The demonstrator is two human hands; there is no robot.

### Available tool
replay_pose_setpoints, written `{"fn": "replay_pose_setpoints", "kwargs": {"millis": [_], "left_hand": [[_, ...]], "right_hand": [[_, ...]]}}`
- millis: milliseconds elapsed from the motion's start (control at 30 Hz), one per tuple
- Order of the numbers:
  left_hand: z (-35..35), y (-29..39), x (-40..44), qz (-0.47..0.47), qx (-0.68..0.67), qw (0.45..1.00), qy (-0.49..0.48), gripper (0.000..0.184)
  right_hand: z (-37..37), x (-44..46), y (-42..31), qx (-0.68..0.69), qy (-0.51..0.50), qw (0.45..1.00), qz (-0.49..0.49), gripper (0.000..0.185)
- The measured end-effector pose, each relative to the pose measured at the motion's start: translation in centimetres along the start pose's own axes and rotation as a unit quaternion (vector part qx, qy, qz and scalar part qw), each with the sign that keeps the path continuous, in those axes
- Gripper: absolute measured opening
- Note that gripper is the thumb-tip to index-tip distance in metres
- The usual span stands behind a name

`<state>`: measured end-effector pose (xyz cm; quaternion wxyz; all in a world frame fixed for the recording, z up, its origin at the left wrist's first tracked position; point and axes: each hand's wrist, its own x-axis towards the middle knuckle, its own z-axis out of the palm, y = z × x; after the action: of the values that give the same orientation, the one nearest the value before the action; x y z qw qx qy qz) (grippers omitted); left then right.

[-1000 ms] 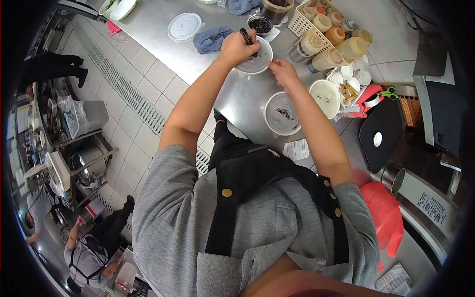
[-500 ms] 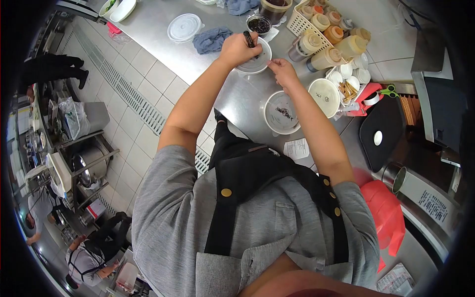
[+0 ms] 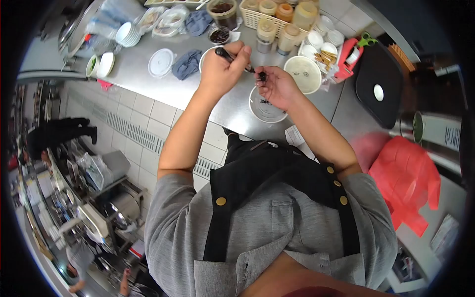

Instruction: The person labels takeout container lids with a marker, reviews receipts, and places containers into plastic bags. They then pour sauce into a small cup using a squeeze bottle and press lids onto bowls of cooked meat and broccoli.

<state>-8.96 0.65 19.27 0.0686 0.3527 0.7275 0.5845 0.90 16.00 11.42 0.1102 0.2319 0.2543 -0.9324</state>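
My left hand (image 3: 222, 72) is closed around a black marker (image 3: 224, 54), its tip end pointing toward my right hand. In the fingers of my right hand (image 3: 278, 89) is a small black marker cap (image 3: 261, 76), close to the marker's tip end. Behind my left hand sits a white-rimmed round tub (image 3: 202, 63), mostly hidden. Below my right hand stands a round tub with dark handwriting on its lid (image 3: 269, 113), partly covered. Just right of that hand is another round, pale tub (image 3: 309, 81) with marks on top.
A blue cloth (image 3: 186, 64) and a clear lid (image 3: 161, 63) lie to the left. Behind stand a small cup of dark contents (image 3: 219, 35), sauce bottles (image 3: 266, 33) and a cream basket (image 3: 252, 17). Green-handled scissors (image 3: 367, 39) are at right. Other people work at lower left.
My left hand has lifted the marker off the tub. My right hand has left the tub's rim and now holds the cap near the marker. The view has shifted.
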Motion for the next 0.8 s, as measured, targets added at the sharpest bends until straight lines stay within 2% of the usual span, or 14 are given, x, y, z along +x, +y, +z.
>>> {"fn": "replay_pose_setpoints", "kwargs": {"millis": [67,133,233,267,367,400,567,667,767,800], "left_hand": [[0.9,1.0,-0.8,0.01,0.034,0.999,-0.032,0.033],[1.8,1.6,-1.4,0.01,0.165,0.982,-0.093,0.03],[3.7,1.3,-2.7,0.022,0.18,0.977,-0.112,0.028],[4.4,1.3,-3.3,0.02,0.178,0.976,-0.119,0.028],[6.7,1.2,-5.6,-0.009,0.144,0.98,-0.138,0.029],[7.5,1.2,-6.6,0.017,0.174,0.976,-0.131,0.027],[11.1,-0.4,-11.5,0.189,0.084,0.973,-0.099,0.025],[12.1,-1.0,-13.0,0.217,0.116,0.966,-0.082,0.018],[11.9,-1.3,-12.9,0.233,0.104,0.963,-0.09,0.01],[11.3,-2.6,-12.6,0.186,0.081,0.975,-0.094,0.011]], "right_hand": [[0.2,-1.2,0.4,0.007,0.006,1.0,-0.016,0.021],[0.5,-2.5,1.0,-0.011,0.024,0.999,-0.027,0.02],[-0.6,-4.0,2.5,-0.03,0.039,0.998,-0.036,0.022],[-1.5,-4.3,3.1,-0.059,0.004,0.997,-0.044,0.026],[-2.4,-6.1,4.8,-0.081,0.044,0.994,-0.052,0.03],[-2.2,-7.0,5.2,-0.107,0.085,0.99,-0.044,0.038],[-5.1,-9.3,8.2,-0.077,0.136,0.983,-0.093,0.05],[-4.5,-10.4,8.4,-0.058,0.198,0.971,-0.123,0.053],[-5.7,-10.5,8.5,-0.107,0.145,0.975,-0.128,0.05],[-6.3,-10.6,8.1,-0.145,0.09,0.978,-0.12,0.046]]}}
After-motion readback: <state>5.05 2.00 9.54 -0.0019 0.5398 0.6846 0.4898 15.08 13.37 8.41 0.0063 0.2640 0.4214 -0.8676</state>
